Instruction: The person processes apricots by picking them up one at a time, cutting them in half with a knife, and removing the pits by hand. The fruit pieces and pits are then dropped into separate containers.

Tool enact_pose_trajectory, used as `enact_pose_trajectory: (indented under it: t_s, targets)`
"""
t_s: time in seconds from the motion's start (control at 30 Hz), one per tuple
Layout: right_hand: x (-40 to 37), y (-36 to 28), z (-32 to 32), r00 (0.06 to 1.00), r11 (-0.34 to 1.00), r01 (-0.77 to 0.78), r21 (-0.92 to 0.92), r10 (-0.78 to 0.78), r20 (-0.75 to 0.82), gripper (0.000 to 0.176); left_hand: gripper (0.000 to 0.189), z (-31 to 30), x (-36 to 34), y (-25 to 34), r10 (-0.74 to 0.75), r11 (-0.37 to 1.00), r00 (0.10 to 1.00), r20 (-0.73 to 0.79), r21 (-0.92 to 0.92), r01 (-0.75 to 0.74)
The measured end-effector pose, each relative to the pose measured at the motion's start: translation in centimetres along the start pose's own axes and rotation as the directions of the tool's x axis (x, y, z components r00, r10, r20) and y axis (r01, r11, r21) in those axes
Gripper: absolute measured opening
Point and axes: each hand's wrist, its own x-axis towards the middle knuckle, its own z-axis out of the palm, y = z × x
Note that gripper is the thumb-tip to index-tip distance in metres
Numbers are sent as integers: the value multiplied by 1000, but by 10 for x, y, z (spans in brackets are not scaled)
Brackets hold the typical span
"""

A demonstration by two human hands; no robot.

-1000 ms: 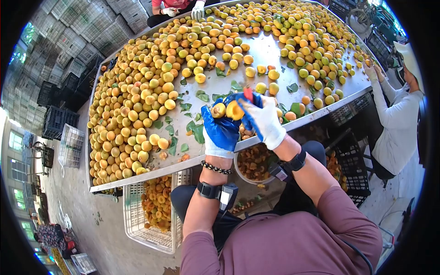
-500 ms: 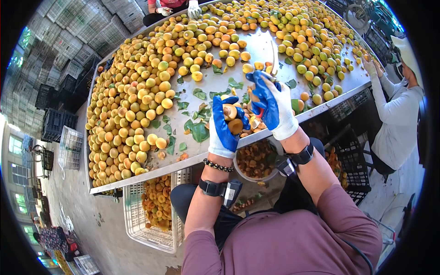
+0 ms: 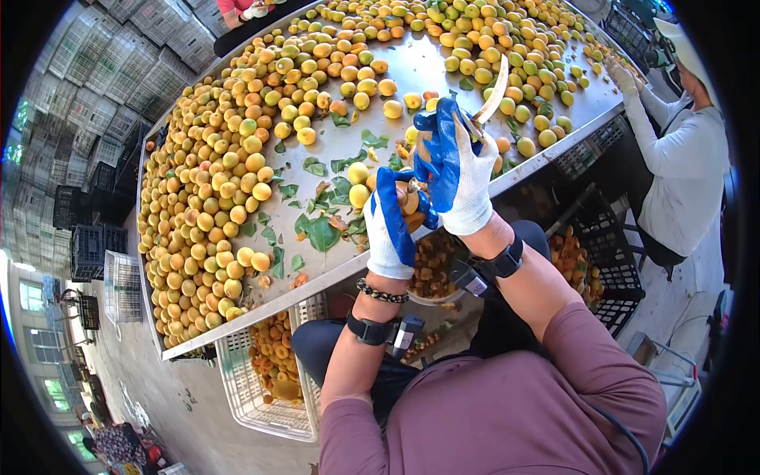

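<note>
Blue-and-white gloves cover both hands at the near edge of the metal table [image 3: 317,273]. My left hand [image 3: 389,222] is wrapped round a cut orange fruit [image 3: 409,201]. Close beside it on the right, my right hand [image 3: 453,162] is closed round a tool with a pale, curved handle [image 3: 495,91] that sticks up to the right; its working end is hidden by the fingers. Two yellow fruits [image 3: 359,184] lie just left of my hands. Green leaves [image 3: 323,234] are scattered on the metal nearby.
Heaped yellow-orange fruit [image 3: 214,190] covers much of the table. Below its edge are a white crate [image 3: 301,423] of cut fruit, a bucket [image 3: 434,300] and a black crate [image 3: 621,297]. A person in white [image 3: 685,158] works at the right; another's gloved hand [image 3: 255,12] shows at the top.
The view has shifted. My hands have come closer together, and the curved handle now points up to the right from my right hand. The far person's gloved hands have moved.
</note>
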Motion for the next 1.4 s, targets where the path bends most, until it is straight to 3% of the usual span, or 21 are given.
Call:
enact_pose_trajectory:
  t_s: [0.07, 0.1, 0.17, 0.27, 0.33, 0.4, 0.5, 0.6, 0.67, 0.73, 0.83, 0.87, 0.93, 0.97, 1.07, 1.1, 1.13, 1.3, 1.33, 1.37, 1.4]
  targets:
    - [0, 12, -1, 998, 1000, 29, 0, -29, -47, 33, 30, 16, -11, 11, 194, 981, 979, -58, 29, -193]
    - [1, 17, -1, 998, 1000, 29, 2, -28, -48, 33, 29, 17, -9, 12, 140, 990, 988, -60, 12, -139]
    - [4, 25, -2, 998, 914, -31, 404, 51, -37, 32, 29, 14, -1, -1, 137, 989, 983, -121, -32, -141]
    - [10, 18, 12, 961, 961, -108, 255, 167, -222, 31, 29, 16, 5, -9, 87, 990, 973, -213, -89, -108]
    - [12, 14, 21, 964, 986, -80, 145, 113, -242, 26, 29, 17, 7, -10, 198, 974, 952, -232, -66, -218]
    - [15, 6, 26, 929, 865, -207, 457, 320, -186, 23, 30, 11, 10, -11, 260, 963, 944, -203, -12, -267]
    - [28, 16, 21, 885, 755, -313, 576, 452, -111, 27, 35, 1, 15, -12, 545, 733, 835, -77, 526, -430]
    - [31, 26, 18, 876, 706, -328, 628, 476, -77, 26, 20, -7, 15, 4, 483, 741, 874, 44, 511, -435]
    - [29, 35, 17, 879, 666, -318, 675, 474, -53, 25, 22, 1, 7, 12, 430, 840, 903, -1, 365, -400]
    - [28, 34, 17, 876, 637, -340, 692, 483, -14, 25, 24, -1, 9, 10, 277, 961, 959, -55, 41, -275]
    - [27, 26, 24, 881, 648, -339, 682, 473, -11, 28, 25, -14, 16, 2, 329, 920, 940, -95, 257, -296]
    - [23, 23, 29, 882, 647, -341, 682, 472, -7, 28, 26, -14, 19, -4, 342, 938, 939, -26, 74, -340]
    - [13, 4, 46, 907, 842, -284, 459, 390, -156, 24, 31, 3, 13, 5, 315, 943, 929, -196, 176, -282]
    - [17, 5, 41, 893, 722, -346, 599, 450, -27, 25, 31, -3, 16, 1, 315, 943, 929, -196, 176, -283]
    - [26, 30, 21, 905, 593, -396, 701, 380, 190, 29, 26, -18, 20, -6, 489, 782, 872, 26, 431, -451]
    - [25, 24, 25, 890, 603, -423, 676, 415, 186, 32, 25, -9, 15, 3, 308, 944, 948, -75, 144, -296]
    - [26, 29, 23, 890, 603, -425, 675, 416, 188, 32, 24, -5, 13, 8, 96, 979, 989, -110, -169, -114]
    - [27, 41, 18, 872, 454, -488, 745, 292, 394, 35, 22, -21, 20, -4, -89, 920, 992, 94, -373, 118]
    - [26, 39, 21, 845, 395, -534, 748, 262, 465, 37, 25, -28, 26, -18, 169, 980, 982, 89, -125, -157]
    - [26, 37, 23, 848, 427, -526, 736, 331, 414, 39, 28, -36, 30, -31, 406, 897, 902, 148, 125, -424]
    - [26, 38, 23, 848, 426, -526, 736, 330, 415, 39, 28, -35, 28, -25, 407, 896, 901, 148, 126, -425]
